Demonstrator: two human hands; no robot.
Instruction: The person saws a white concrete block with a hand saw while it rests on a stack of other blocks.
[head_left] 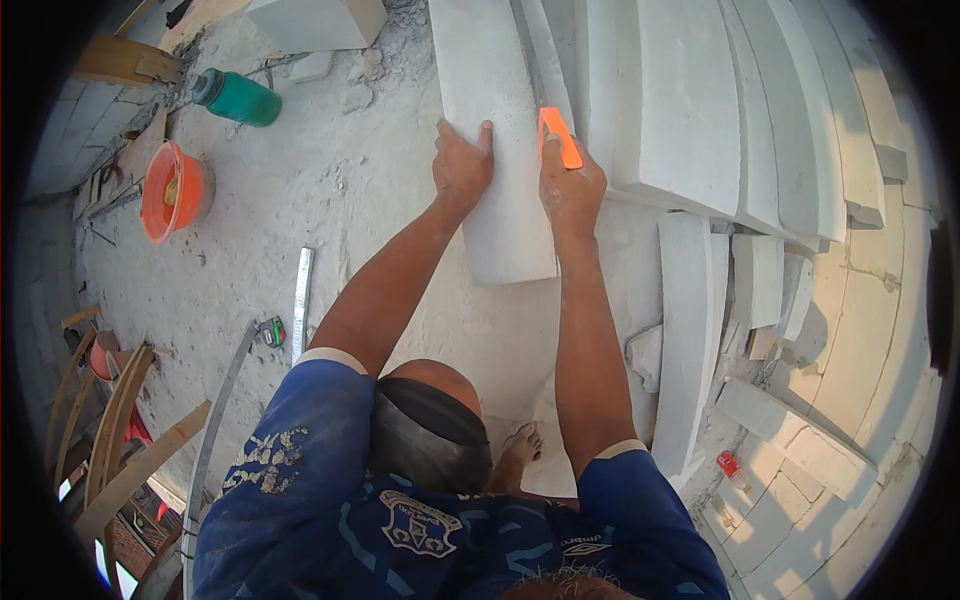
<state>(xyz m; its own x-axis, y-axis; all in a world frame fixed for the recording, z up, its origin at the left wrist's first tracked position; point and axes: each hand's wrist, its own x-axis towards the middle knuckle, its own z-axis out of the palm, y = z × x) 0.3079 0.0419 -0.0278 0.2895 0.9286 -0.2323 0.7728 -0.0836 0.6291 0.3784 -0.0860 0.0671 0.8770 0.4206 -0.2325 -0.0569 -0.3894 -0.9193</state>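
Note:
A long pale concrete block point(497, 110) lies lengthwise before me, its near end pointing toward my feet. My left hand point(463, 165) holds its left edge, with the thumb on the top face and the fingers along the side. At the right edge, my right hand point(573, 195) is closed around an orange-handled tool point(560, 137). The handle stands out above the fist; whatever is at the tool's working end cannot be made out. A narrow pale strip point(547, 60) runs alongside the block, just beyond the handle.
Stacked pale blocks point(690, 100) stand close on the right, with an upright slab point(685, 330) nearer me. Leftward on the dusty floor are a green bottle point(240, 98), an orange bucket point(207, 190), a metal bar point(302, 300) and a tape measure point(271, 331). Curved wooden pieces point(120, 420) lie lower left.

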